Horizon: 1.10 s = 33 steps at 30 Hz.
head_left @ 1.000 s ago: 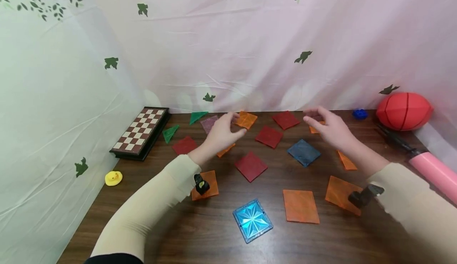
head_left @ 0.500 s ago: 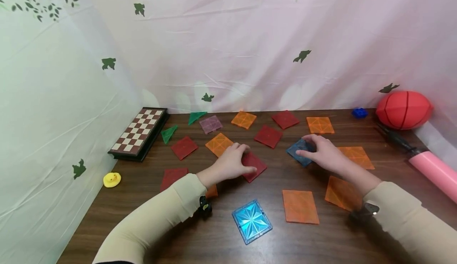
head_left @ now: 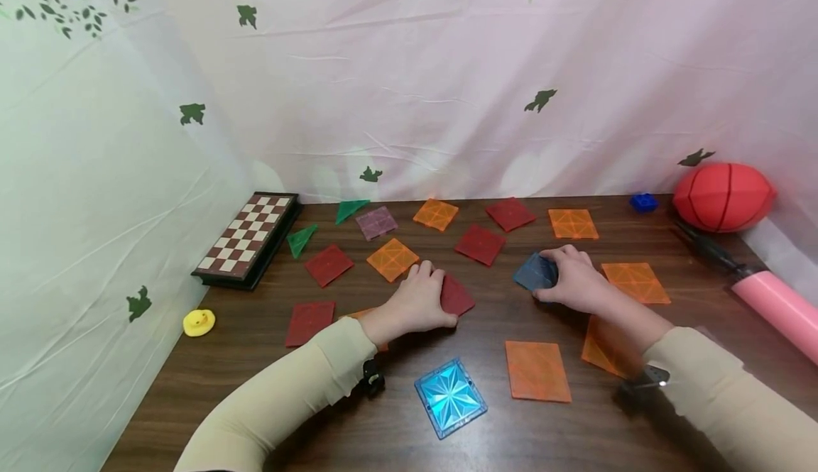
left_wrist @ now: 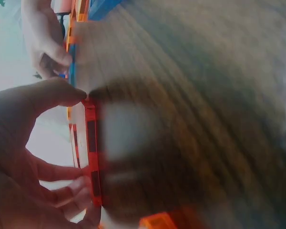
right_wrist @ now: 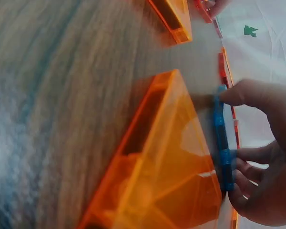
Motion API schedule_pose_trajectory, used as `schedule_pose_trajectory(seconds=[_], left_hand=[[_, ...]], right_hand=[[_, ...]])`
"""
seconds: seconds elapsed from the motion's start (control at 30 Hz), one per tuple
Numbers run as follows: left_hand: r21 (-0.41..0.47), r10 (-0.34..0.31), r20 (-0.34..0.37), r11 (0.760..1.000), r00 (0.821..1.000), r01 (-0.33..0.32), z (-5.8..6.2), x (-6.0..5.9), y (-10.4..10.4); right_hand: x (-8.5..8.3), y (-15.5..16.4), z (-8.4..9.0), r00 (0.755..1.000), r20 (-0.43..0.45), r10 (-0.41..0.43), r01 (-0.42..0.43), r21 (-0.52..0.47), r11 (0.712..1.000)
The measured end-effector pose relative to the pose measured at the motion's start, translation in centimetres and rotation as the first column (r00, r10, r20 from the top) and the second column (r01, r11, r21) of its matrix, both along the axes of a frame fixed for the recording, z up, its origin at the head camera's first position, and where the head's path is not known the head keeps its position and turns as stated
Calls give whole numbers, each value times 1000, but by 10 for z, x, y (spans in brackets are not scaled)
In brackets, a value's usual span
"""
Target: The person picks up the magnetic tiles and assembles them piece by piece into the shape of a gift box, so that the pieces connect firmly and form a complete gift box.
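Observation:
Near the middle of the table, my left hand (head_left: 418, 302) grips a red square magnetic tile (head_left: 456, 296) by opposite edges. The left wrist view has that red tile (left_wrist: 92, 152) edge-on, thumb at one end and fingers at the other. To the right, my right hand (head_left: 571, 280) holds a dark blue square magnetic tile (head_left: 532, 272), partly covered by the fingers. Seen from the right wrist, the blue tile (right_wrist: 222, 138) spans between thumb and fingertips. A shiny light-blue tile (head_left: 451, 397) lies in front, beside an orange tile (head_left: 537, 371).
More red, orange, purple and green tiles lie spread around, including a red one (head_left: 481, 245) between the hands and an orange one (head_left: 635, 282) at right. A chessboard (head_left: 248, 238) and yellow duck (head_left: 199, 323) sit left; a red ball (head_left: 724, 197) and pink pump (head_left: 776, 310) right.
Both hands have come down and nearer from above the far tiles. The left has taken hold of the red tile, the right of the dark blue one.

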State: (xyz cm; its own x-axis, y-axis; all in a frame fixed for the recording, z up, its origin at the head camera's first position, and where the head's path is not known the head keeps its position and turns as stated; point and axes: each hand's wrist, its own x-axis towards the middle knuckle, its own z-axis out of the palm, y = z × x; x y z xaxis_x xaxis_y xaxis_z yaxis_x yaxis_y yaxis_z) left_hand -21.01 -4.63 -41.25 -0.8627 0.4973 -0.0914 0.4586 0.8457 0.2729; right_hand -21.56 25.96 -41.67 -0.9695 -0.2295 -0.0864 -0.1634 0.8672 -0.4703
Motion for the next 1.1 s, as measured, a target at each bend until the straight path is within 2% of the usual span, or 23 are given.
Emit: schedule_pose_trajectory(seconds=[0.23, 0.47, 0.8, 1.1], left_hand=[[-3, -134, 11, 991, 991, 134, 1, -7, -5], [-6, -235, 22, 972, 972, 235, 2, -12, -5], [-6, -308, 21, 951, 951, 308, 2, -17, -3], [-4, -311, 35, 950, 950, 311, 4, -16, -1]], right_hand=[[7, -2, 0, 990, -6, 140, -140, -4, 990], [14, -12, 0, 962, -33, 269, -271, -39, 962], [12, -40, -1, 924, -46, 381, -383, -56, 922], [6, -51, -2, 910, -38, 413, -414, -56, 908]])
